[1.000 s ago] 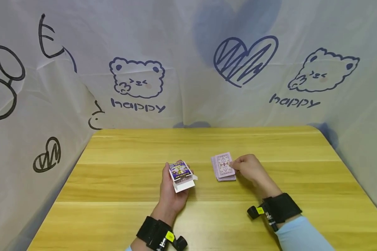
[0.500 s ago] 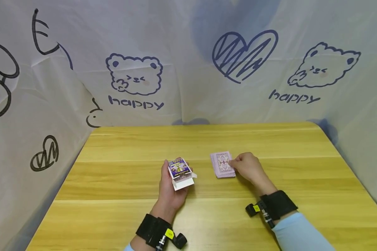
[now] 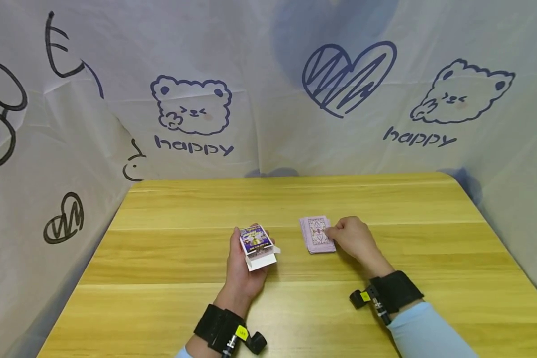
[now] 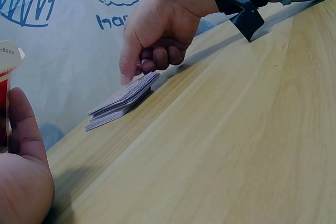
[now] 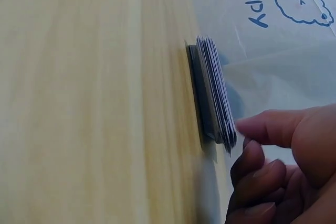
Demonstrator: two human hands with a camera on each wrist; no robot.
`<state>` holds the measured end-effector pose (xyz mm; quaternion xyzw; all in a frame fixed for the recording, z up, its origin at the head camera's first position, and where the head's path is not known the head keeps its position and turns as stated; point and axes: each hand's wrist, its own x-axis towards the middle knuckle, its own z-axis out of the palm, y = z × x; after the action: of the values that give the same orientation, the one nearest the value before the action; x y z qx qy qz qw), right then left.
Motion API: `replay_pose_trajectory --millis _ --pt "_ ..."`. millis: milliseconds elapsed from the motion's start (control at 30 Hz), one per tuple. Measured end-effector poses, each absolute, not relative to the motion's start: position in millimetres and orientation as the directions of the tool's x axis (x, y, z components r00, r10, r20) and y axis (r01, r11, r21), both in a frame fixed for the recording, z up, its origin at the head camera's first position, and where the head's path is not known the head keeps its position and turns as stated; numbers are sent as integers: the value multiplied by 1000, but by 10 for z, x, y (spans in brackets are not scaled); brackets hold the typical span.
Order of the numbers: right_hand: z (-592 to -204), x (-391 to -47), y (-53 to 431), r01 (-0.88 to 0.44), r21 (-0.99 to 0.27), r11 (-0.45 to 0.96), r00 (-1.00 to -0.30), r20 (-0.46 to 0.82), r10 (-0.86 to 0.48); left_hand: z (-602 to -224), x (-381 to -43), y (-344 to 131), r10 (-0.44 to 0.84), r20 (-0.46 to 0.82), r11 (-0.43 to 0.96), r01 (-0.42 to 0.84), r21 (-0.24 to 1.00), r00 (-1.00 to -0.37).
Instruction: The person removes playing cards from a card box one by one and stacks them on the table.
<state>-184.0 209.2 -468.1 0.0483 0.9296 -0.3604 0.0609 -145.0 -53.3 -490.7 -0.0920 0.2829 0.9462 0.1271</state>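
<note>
My left hand (image 3: pixel 246 278) holds a small card box (image 3: pixel 256 241) with a purple and yellow front. Its white end flap hangs open toward me, and a patterned strip shows at the mouth. In the left wrist view only an edge of the box (image 4: pixel 4 90) shows. A stack of pale pink playing cards (image 3: pixel 315 241) lies on the table right of the box, ornate backs up, its layers slightly offset. My right hand (image 3: pixel 353 238) pinches the right edge of the upper cards between thumb and forefinger. In the right wrist view its thumb (image 5: pixel 268 127) meets the stack's edge.
The wood-grain table (image 3: pixel 170 263) runs back to a white cloth (image 3: pixel 268 124) with drawn bears and hearts. Cloth also hangs along both sides. Each wrist wears a black band (image 3: pixel 396 291) with a small camera.
The upper card, askew on the stack a second ago, now lies more squarely on it. My right hand has moved slightly with it. The left hand keeps holding the box.
</note>
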Motion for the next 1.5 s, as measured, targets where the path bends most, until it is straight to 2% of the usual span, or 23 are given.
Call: replay_pose_trajectory --millis 233,433,533,767,1067,1300,1500 --pt "-4449 -1711 1977 90 -788 609 -995 -99 19 -4924 -1457 -489 179 -267 -795 -299 527 -947" --pt "-4271 -1484 1653 -11 -878 479 -987 -67 -144 -4940 -1456 -469 222 -174 -791 -282 543 -959" --pt "-4261 -1403 1523 -37 -884 465 -974 -71 -213 -4945 -1454 -470 241 -120 -802 -267 535 -963" --pt "-4306 -1340 1400 -13 -865 501 -975 -100 -199 -4932 -1418 -476 268 -46 -816 -252 521 -962" --pt "-4393 -1361 1345 37 -889 456 -988 -100 -114 -4917 -1388 -499 319 10 -809 -267 524 -948" --pt "-4387 -1371 1355 106 -966 235 -950 -169 -264 -4925 -1402 -520 252 -22 -839 -230 493 -967" --pt "-4335 -1361 1385 140 -966 218 -917 -209 -340 -4934 -1419 -538 214 -52 -857 -213 469 -976"
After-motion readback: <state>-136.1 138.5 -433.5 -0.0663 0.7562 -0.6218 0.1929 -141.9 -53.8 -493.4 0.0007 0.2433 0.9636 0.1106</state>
